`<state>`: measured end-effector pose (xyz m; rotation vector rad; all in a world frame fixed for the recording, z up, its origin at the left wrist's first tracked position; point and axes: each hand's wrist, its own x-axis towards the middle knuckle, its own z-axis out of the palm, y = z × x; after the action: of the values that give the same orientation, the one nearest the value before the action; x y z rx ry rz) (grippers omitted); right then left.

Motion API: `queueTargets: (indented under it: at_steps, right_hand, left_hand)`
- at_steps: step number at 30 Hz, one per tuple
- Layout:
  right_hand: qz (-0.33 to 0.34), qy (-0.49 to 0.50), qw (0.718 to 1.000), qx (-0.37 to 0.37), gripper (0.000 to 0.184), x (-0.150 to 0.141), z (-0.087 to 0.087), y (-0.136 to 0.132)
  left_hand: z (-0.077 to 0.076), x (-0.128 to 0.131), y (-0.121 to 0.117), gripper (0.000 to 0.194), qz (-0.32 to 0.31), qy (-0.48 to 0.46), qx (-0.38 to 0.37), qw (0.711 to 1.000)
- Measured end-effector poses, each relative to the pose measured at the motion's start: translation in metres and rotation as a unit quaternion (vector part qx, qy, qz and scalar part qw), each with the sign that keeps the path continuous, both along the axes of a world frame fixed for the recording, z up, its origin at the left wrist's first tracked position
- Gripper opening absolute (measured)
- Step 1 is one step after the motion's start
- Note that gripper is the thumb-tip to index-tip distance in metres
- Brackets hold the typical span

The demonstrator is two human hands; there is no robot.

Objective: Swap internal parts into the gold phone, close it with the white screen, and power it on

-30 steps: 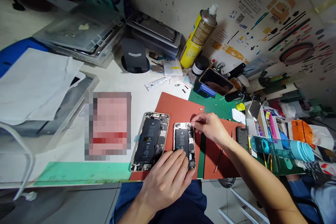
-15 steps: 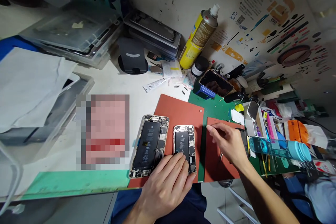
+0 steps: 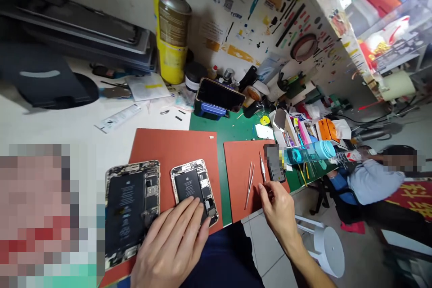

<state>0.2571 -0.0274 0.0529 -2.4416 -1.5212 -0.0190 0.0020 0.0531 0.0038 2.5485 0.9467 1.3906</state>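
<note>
My left hand (image 3: 173, 243) lies with outstretched fingers over the lower part of a smaller opened phone (image 3: 191, 184), whose black battery and circuit board are exposed. Left of it is a larger opened phone (image 3: 126, 207), its lower right edge partly behind my hand. My right hand (image 3: 278, 202) is over the right-hand mat, fingers curled, thumb and index finger close together. Its fingertips are at the lower end of a slim silver pen-like tool (image 3: 262, 166); whether they grip anything is hidden. Just left of that tool lies a pair of tweezers (image 3: 249, 184).
Two reddish-brown mats (image 3: 175, 144) lie on the bench. A dark phone (image 3: 275, 162) and a blue bottle (image 3: 310, 150) are at right. Behind stand a spray can (image 3: 173, 31) and a propped phone (image 3: 221, 94). A person (image 3: 367, 180) sits beyond a white stool (image 3: 326, 247).
The view has swung right, bringing the seated person and stool into sight. My right hand has moved nearer the front edge, uncovering the tweezers and silver tool. My left hand stays on the smaller phone.
</note>
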Motion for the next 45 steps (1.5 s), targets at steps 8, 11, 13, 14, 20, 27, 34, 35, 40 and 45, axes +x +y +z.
queueTargets:
  at_steps: [8, 11, 13, 14, 20, 27, 34, 35, 40, 45]
  right_hand:
    - [-0.044, -0.088, 0.995, -0.004, 0.038, 0.011, -0.018, 0.011]
    - [-0.036, -0.099, 0.994, -0.003, 0.042, 0.015, -0.024, 0.011]
    - [-0.021, -0.097, 0.995, 0.004, 0.044, 0.017, -0.02, 0.01]
    - [-0.012, -0.093, 0.995, 0.016, 0.043, 0.017, -0.015, 0.01]
    - [0.014, 0.109, 0.956, 0.273, 0.022, 0.005, 0.039, 0.028]
    - [0.06, 0.269, 0.929, 0.245, 0.02, -0.015, 0.032, 0.08]
    - [0.078, 0.284, 0.931, 0.217, 0.035, -0.026, 0.022, 0.105]
    - [0.095, 0.309, 0.919, 0.227, 0.039, -0.032, 0.026, 0.108]
    - [0.23, 0.341, 0.897, 0.161, 0.035, -0.058, 0.034, 0.131]
    - [0.315, 0.236, 0.915, 0.089, 0.036, -0.065, 0.031, 0.148]
  left_hand:
    - [0.002, 0.001, 0.0, 0.024, 0.017, 0.032, 0.01, 0.999]
    - [0.005, 0.003, -0.002, 0.028, 0.027, 0.061, -0.004, 0.998]
    - [0.007, 0.007, -0.002, 0.033, 0.046, 0.089, -0.02, 0.995]
    - [0.008, 0.01, -0.002, 0.035, 0.057, 0.101, -0.029, 0.993]
    - [0.012, 0.035, 0.007, 0.05, 0.118, 0.143, -0.078, 0.98]
    - [0.012, 0.042, 0.014, 0.052, 0.133, 0.136, -0.119, 0.975]
    - [0.009, 0.043, 0.013, 0.057, 0.139, 0.145, -0.145, 0.969]
    - [0.008, 0.043, 0.013, 0.057, 0.137, 0.147, -0.147, 0.969]
    - [0.007, 0.043, 0.012, 0.053, 0.126, 0.135, -0.17, 0.968]
    - [0.007, 0.044, 0.011, 0.051, 0.117, 0.123, -0.179, 0.969]
